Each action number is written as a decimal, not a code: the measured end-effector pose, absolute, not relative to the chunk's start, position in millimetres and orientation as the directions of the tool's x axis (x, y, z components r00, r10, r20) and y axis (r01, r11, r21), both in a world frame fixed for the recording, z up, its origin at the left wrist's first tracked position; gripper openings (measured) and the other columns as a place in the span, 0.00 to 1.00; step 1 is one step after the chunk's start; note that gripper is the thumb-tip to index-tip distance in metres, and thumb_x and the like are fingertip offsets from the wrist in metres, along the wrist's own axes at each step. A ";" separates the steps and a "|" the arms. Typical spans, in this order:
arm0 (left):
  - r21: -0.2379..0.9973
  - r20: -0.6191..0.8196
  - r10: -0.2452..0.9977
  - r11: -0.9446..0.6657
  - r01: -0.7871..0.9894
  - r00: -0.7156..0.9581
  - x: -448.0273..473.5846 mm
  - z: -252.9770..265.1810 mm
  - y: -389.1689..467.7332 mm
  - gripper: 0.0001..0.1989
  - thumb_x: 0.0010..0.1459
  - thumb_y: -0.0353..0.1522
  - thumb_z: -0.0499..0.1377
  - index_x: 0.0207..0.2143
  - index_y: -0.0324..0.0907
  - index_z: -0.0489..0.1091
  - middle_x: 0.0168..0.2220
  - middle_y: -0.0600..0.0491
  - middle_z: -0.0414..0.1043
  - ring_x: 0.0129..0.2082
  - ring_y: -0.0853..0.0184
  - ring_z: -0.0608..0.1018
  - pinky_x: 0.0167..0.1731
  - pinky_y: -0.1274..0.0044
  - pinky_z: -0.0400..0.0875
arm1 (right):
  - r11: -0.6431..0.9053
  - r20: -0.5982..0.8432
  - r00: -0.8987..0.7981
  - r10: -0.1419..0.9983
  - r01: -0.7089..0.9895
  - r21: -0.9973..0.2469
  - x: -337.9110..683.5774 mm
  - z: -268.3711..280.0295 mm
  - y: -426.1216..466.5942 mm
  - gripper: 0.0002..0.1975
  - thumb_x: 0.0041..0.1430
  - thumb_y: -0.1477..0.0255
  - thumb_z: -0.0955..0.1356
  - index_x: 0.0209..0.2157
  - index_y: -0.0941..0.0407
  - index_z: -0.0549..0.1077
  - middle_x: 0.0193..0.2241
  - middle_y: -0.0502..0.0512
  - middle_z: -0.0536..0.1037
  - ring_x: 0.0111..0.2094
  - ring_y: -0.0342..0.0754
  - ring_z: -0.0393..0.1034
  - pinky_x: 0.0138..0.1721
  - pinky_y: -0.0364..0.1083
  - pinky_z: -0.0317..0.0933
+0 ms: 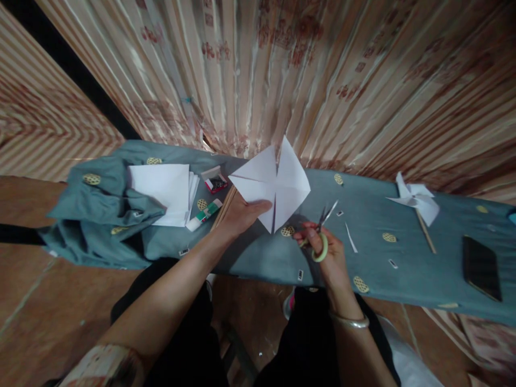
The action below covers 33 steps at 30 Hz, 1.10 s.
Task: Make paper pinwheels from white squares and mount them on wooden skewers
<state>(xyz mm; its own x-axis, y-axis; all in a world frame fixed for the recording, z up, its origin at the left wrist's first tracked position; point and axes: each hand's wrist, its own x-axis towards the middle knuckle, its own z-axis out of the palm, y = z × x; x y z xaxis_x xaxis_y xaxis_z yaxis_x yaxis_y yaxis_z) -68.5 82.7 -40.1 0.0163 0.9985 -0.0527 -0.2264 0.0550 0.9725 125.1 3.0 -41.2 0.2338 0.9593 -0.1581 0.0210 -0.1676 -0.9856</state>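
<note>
A white square of paper [291, 188] with slits cut in from its corners is raised over the cloth-covered bench. My left hand [242, 214] grips it at the lower left, thumb on top and the other fingers hidden beneath. In my right hand [328, 250] is a pair of scissors [321, 244] with pale green handles, its blades pointing away and to the right. The scissors are apart from the paper. A thin white paper strip [351, 238] lies to the right of them. Farther right rests a white paper pinwheel [417, 199] on a wooden stick [426, 231].
Left of my hands lie a stack of white paper [161, 188], a small red-and-white box [215, 180], a green-and-white glue stick [204, 215] and wooden sticks [223, 208]. A black phone [481, 266] is near the right end of the bench [258, 263]. A pleated curtain [258, 80] hangs behind.
</note>
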 end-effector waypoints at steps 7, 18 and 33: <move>0.941 -0.188 0.947 0.249 -0.229 0.259 -63.5 -26.8 69.6 0.16 0.37 0.28 0.69 0.33 0.38 0.75 0.32 0.49 0.80 0.35 0.58 0.81 0.40 0.67 0.75 | -0.009 0.031 0.496 0.868 0.078 -0.997 155.2 -44.9 19.2 0.23 0.47 0.53 0.75 0.36 0.57 0.77 0.27 0.50 0.77 0.28 0.44 0.69 0.32 0.45 0.60; 0.932 -0.202 0.902 0.297 -0.210 0.381 -64.4 -32.8 63.2 0.13 0.37 0.32 0.70 0.29 0.36 0.77 0.28 0.49 0.79 0.29 0.62 0.79 0.31 0.74 0.71 | -0.075 -0.082 0.422 0.903 -0.034 -0.997 157.7 -33.7 21.4 0.18 0.35 0.65 0.79 0.30 0.55 0.77 0.21 0.43 0.70 0.22 0.39 0.57 0.25 0.42 0.51; 0.768 -0.197 0.911 0.373 -0.520 0.363 -33.6 -25.4 48.7 0.28 0.37 0.40 0.73 0.41 0.38 0.75 0.43 0.45 0.79 0.48 0.55 0.78 0.51 0.66 0.71 | 0.009 -0.156 0.503 0.850 -0.311 -0.950 132.6 -47.9 25.2 0.15 0.37 0.71 0.78 0.30 0.55 0.75 0.28 0.46 0.77 0.29 0.44 0.69 0.36 0.47 0.63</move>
